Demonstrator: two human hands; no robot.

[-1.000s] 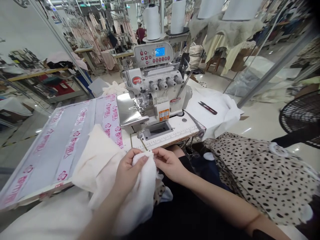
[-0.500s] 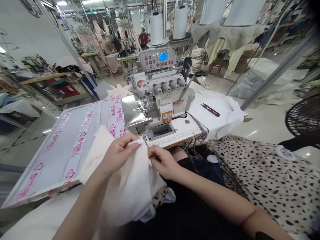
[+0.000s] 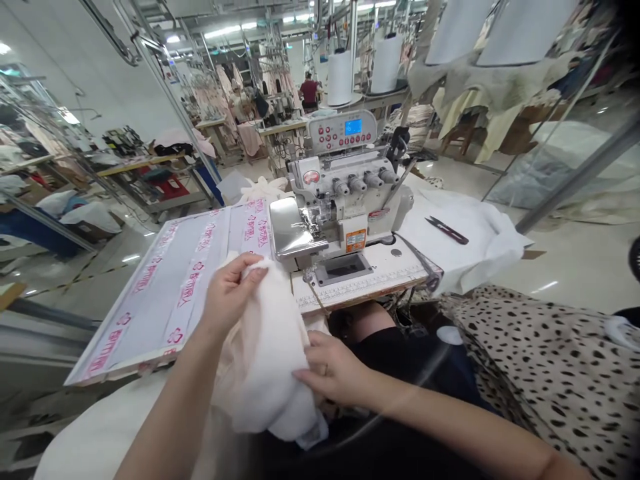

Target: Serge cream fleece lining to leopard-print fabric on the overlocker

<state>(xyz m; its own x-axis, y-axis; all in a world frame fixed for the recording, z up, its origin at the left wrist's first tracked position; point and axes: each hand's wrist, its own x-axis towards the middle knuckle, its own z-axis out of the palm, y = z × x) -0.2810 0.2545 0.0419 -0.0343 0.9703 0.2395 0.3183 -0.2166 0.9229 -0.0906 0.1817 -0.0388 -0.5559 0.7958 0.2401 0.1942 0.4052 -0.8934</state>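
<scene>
A cream-white piece of fabric (image 3: 273,347) hangs in folds between my two hands, over my lap. My left hand (image 3: 233,290) pinches its upper edge between thumb and fingers, just left of the machine's front. Lower and to the right, my right hand (image 3: 333,367) has its thumb and fingers closed on the fabric's right edge; a ring shows on one finger. An overlock sewing machine (image 3: 350,193) with a lit blue display stands just beyond the hands. Its shiny metal cover (image 3: 295,230) is behind the fabric's top.
Thread snips (image 3: 447,230) lie on white cloth (image 3: 480,227) right of the machine. A board covered in pink-printed tape (image 3: 185,267) extends to the left. Spotted fabric (image 3: 555,353) is heaped at right. Thread cones (image 3: 340,79) stand behind the machine; a person (image 3: 309,92) sits farther back.
My right hand has moved down along the fabric, away from my left hand, stretching the edge between them. The view has swung left, so the machine appears farther right.
</scene>
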